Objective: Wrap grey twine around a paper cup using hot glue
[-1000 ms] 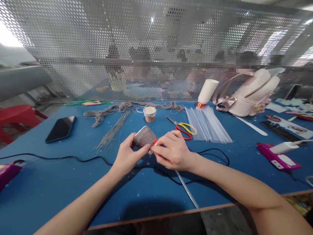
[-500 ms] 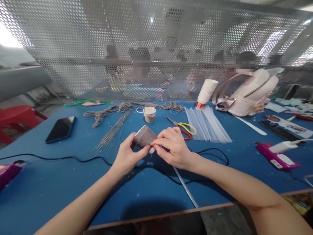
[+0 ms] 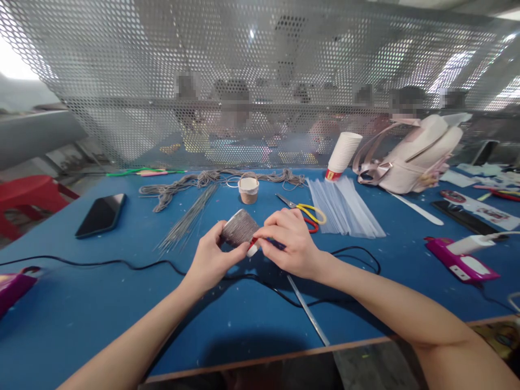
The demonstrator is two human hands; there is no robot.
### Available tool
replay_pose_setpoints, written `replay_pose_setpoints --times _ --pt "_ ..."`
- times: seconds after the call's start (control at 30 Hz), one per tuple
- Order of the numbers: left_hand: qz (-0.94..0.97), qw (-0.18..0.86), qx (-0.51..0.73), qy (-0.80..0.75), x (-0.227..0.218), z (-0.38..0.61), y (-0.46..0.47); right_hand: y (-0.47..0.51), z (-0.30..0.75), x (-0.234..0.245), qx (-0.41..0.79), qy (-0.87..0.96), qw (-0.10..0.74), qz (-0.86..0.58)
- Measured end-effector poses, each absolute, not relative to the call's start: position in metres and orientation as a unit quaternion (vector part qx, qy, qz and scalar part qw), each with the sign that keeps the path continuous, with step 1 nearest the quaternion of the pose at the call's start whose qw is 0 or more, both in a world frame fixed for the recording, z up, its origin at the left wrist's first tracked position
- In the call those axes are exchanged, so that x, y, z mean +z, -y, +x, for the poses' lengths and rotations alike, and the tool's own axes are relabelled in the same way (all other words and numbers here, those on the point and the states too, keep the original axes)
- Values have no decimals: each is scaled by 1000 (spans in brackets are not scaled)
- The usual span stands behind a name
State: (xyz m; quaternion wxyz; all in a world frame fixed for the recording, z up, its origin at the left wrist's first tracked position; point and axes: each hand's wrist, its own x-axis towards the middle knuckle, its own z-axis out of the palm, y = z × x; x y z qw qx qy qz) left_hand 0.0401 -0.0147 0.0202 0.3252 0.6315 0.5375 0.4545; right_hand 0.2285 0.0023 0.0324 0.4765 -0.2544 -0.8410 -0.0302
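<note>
My left hand (image 3: 211, 259) grips a paper cup (image 3: 240, 229) wrapped in grey cord, held on its side above the blue table (image 3: 101, 309). A red and white rim shows at the cup's near end. My right hand (image 3: 290, 244) is closed in a pinch at that rim, fingers pressed against the cup's edge. Whether the pinch holds the cord's end is hidden by the fingers. A clear plastic strip (image 3: 306, 311) runs from under my right hand toward the table's front edge.
A black cable (image 3: 122, 264) crosses the table under my hands. Beyond lie grey cords (image 3: 190, 181), thin wires (image 3: 184, 222), a small cup (image 3: 248, 189), scissors (image 3: 306, 214), clear strips (image 3: 345, 206), stacked cups (image 3: 343, 153), a pink bag (image 3: 414, 157), a phone (image 3: 100, 214) and glue guns (image 3: 461, 260). People sit behind the perforated screen.
My right hand's fingers have shifted slightly up and left along the cup's rim, covering more of the red edge. The left hand and cup have stayed nearly still.
</note>
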Motion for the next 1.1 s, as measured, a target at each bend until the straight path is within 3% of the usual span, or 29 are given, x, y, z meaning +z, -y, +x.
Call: replay_pose_setpoints --times 0.17,0.5,0.9,1.1 --pt "626 338 467 -525 22 40 14 -2 229 29 -172 861 435 -199" --pt "635 337 478 -504 19 38 14 -4 230 27 -195 849 445 -210" --pt "640 322 464 -522 19 38 13 -7 231 31 63 829 482 -278" --pt "629 318 459 -541 23 39 13 -6 232 26 -102 864 445 -212"
